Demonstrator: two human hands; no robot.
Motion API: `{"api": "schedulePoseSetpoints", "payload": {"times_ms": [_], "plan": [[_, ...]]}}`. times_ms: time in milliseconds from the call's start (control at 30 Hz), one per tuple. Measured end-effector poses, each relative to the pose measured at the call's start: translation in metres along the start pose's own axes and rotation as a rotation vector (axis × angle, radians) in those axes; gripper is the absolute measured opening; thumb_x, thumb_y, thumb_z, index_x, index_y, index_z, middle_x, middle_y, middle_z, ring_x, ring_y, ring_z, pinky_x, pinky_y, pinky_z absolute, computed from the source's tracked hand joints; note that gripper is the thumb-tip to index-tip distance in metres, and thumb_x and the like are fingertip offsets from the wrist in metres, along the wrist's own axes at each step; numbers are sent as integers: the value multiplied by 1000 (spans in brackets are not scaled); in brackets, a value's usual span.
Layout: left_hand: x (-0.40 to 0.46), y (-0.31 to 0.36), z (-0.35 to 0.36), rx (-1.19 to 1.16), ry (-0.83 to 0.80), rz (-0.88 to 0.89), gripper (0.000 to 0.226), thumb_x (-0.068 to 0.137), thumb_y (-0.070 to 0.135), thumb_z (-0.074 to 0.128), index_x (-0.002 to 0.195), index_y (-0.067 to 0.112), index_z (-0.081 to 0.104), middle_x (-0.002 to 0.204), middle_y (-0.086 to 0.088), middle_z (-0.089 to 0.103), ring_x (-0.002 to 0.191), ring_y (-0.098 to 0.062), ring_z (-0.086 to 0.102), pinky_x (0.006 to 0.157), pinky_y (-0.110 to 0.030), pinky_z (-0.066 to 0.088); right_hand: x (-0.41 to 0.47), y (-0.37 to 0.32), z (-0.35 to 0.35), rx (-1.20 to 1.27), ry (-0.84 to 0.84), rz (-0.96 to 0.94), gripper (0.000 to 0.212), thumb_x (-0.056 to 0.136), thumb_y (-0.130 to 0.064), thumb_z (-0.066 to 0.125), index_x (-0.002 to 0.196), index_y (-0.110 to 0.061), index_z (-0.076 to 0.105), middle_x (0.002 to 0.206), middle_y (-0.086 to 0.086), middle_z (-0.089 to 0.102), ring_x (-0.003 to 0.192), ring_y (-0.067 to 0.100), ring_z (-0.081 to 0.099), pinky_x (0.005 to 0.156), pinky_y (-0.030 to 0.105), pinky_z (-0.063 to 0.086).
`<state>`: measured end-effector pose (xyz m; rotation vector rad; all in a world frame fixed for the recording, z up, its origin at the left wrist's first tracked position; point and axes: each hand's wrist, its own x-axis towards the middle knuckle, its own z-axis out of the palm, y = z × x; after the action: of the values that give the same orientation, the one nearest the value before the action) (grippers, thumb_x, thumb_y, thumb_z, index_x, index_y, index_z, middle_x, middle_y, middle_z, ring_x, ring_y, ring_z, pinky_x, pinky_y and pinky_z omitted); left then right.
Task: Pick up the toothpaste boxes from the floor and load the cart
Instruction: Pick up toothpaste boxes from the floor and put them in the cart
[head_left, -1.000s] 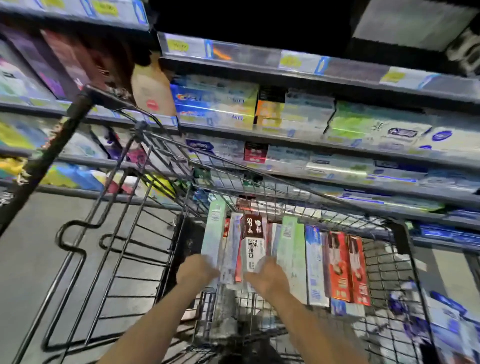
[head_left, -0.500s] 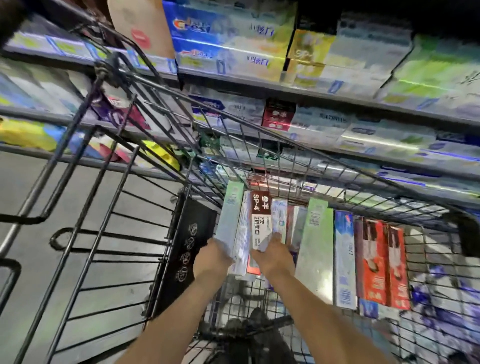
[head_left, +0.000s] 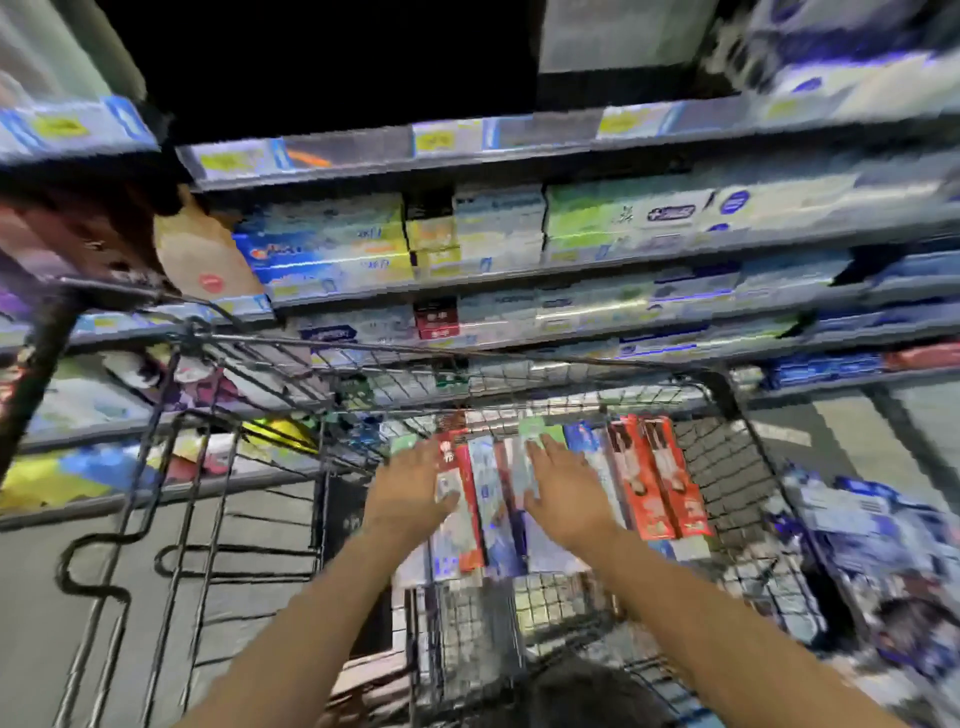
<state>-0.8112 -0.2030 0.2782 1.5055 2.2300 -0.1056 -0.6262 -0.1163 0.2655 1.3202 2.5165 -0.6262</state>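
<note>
1. Toothpaste boxes (head_left: 488, 499) lie side by side in the cart (head_left: 727, 467), long axes running from 6 toward 12 o'clock in the head view, short ends toward the person.
2. Left hand (head_left: 410, 493) rests flat on the boxes at the left end of the row, fingers straight and loosely spread, its grip pinching nothing that I can see through the blur.
3. Right hand (head_left: 563, 488) lies the same way on boxes just right of centre, fingers extended toward 12 o'clock, palm down, grip spread.
4. Between the two hands a few boxes show uncovered; at 3 o'clock of the right hand sit two red boxes (head_left: 657, 478), untouched.
5. Both hands are about equally near the row. The boxes sit directly under the palms, so the step in hand looks like pressing or squaring the row.
6. Any next squaring push would probably run across the long axis, toward 3 or 9 o'clock.
7. Beyond the cart at 12 o'clock stand store shelves (head_left: 519, 270) stocked with more cartons; the floor (head_left: 41, 597) shows at 8 o'clock.
</note>
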Motion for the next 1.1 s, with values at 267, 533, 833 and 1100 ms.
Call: {"api": "schedulePoseSetpoints", "payload": {"times_ms": [267, 533, 833, 1100], "plan": [[-1, 189, -82, 377, 37, 507, 80, 87, 59, 42, 150, 14, 19, 153, -6, 27, 141, -21, 26, 113, -39, 24, -122, 137, -83, -27, 233, 257, 66, 94, -36, 44, 151, -13, 20, 158, 10, 18, 145, 29, 18, 116, 51, 13], [-30, 458, -21, 537, -17, 903, 80, 86, 61, 43, 146, 10, 30, 151, -10, 33, 139, -25, 32, 114, -41, 27, -316, 335, -43, 266, 265, 770, 78, 94, -33, 51, 153, -12, 5, 158, 10, 10, 145, 27, 15, 117, 46, 13], [-132, 677, 143, 590, -269, 1191, 83, 70, 62, 22, 134, 12, 42, 134, -10, 49, 123, -26, 46, 100, -33, 37, -522, 466, 93, 534, 114, 1299, 70, 91, -34, 47, 150, -14, 16, 153, 10, 26, 139, 26, 30, 114, 45, 23], [-130, 735, 271, 695, -528, 1144, 61, 93, 44, 43, 143, 11, 32, 142, -11, 43, 129, -28, 43, 102, -37, 40, -535, 537, 172, 908, 91, 1427, 74, 89, -34, 53, 149, -9, 17, 143, 14, 40, 127, 32, 45, 100, 39, 41]]}}
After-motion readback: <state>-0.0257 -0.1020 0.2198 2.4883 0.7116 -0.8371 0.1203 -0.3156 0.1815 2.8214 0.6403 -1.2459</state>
